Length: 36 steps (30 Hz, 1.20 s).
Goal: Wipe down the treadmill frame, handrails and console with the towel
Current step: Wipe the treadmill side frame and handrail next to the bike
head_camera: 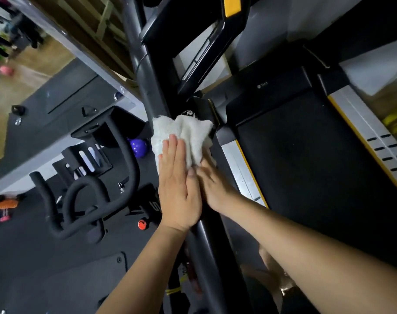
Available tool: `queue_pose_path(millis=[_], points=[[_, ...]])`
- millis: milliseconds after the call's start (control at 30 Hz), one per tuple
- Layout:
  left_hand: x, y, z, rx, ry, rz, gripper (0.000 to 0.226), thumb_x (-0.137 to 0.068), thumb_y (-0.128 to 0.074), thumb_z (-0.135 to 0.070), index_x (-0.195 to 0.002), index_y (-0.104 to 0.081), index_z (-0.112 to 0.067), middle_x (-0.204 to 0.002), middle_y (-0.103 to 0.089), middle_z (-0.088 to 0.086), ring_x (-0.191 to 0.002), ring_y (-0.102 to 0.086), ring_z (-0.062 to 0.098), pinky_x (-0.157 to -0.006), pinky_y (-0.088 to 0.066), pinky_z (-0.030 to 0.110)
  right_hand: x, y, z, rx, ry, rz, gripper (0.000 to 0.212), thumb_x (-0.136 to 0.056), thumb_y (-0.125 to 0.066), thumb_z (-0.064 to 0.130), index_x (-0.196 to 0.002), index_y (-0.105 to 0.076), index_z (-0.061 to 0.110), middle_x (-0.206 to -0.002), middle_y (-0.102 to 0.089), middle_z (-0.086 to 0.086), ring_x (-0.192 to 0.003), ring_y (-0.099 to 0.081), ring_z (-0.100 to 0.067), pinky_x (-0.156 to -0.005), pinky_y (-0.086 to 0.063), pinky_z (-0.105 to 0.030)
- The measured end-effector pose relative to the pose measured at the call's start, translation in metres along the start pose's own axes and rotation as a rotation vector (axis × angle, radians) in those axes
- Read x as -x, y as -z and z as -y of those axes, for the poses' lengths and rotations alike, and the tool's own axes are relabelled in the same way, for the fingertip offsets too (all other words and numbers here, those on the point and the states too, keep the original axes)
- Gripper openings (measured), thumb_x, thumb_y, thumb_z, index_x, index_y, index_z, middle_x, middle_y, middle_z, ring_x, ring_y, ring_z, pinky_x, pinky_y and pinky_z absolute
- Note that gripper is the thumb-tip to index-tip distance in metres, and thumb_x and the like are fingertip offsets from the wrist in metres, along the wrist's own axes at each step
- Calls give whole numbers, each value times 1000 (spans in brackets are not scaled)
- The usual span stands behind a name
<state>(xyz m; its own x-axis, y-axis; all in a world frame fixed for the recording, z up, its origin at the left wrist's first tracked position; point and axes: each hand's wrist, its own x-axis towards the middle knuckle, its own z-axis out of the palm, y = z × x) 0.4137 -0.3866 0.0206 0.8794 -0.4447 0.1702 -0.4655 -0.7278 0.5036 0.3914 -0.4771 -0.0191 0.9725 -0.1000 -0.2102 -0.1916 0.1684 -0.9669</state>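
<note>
A white towel (pixel 183 134) is wrapped over the dark grey upright post (pixel 147 82) of the treadmill frame, near where the post meets the base. My left hand (pixel 179 189) lies flat with straight fingers on the towel's left side, pressing it to the post. My right hand (pixel 212 184) presses the towel's right side; its fingertips are hidden under the cloth. The treadmill's black belt (pixel 306 159) and silver side rail (pixel 240 168) with a yellow stripe lie to the right. A black handrail (pixel 193 55) with a yellow pad (pixel 232 5) rises above.
An exercise bike with black curved handlebars (pixel 91 191) stands close on the left. A purple ball (pixel 137 147) lies on the dark mat floor behind it. Small weights sit at the far left edge. The second silver rail (pixel 369 132) borders the belt on the right.
</note>
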Motion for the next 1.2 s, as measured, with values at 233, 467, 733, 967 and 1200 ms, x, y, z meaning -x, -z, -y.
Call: queue_pose_path(millis=[233,467,733,967,1200], points=[[2,4,0,30,-13,58,73,-83,-38,-16,-155,-27,-7,-165,-15,6,-153,-3,15,-124,4,31,40,-9,-21,-146,-169,-79,42,-106,-28,32,-144,-39,17,-134,-54,1,-119,-53,-3,-87,-38,-2],[-2,4,6,244,156,-54,61,-100,-23,-40,-156,-24,-15,-162,-27,2,-150,-22,15,-120,-22,47,-11,-9,8,128,139,-36,57,-97,-29,38,-153,-15,39,-162,-11,10,-148,-8,-3,-121,-11,-31],[1,0,8,53,81,-34,63,-100,-25,-41,-155,-26,-10,-165,-12,5,-153,-3,15,-125,-2,34,12,-5,3,57,-257,-147,46,-105,-30,36,-143,-41,13,-144,-47,-1,-130,-45,-15,-105,-33,-18],[2,0,9,196,97,-98,63,-101,-17,-40,-155,-25,-10,-164,-16,3,-152,-3,6,-125,-6,36,19,-10,28,122,-105,-102,34,-101,-37,42,-132,-49,41,-132,-60,9,-119,-56,-4,-106,-42,-34],[2,-1,7,63,163,-64,66,-100,-17,-38,-155,-17,-1,-164,-14,16,-153,-5,24,-124,-11,42,-15,3,40,339,-88,-40,38,-104,-32,37,-140,-44,40,-135,-56,14,-121,-54,-3,-108,-39,-33]])
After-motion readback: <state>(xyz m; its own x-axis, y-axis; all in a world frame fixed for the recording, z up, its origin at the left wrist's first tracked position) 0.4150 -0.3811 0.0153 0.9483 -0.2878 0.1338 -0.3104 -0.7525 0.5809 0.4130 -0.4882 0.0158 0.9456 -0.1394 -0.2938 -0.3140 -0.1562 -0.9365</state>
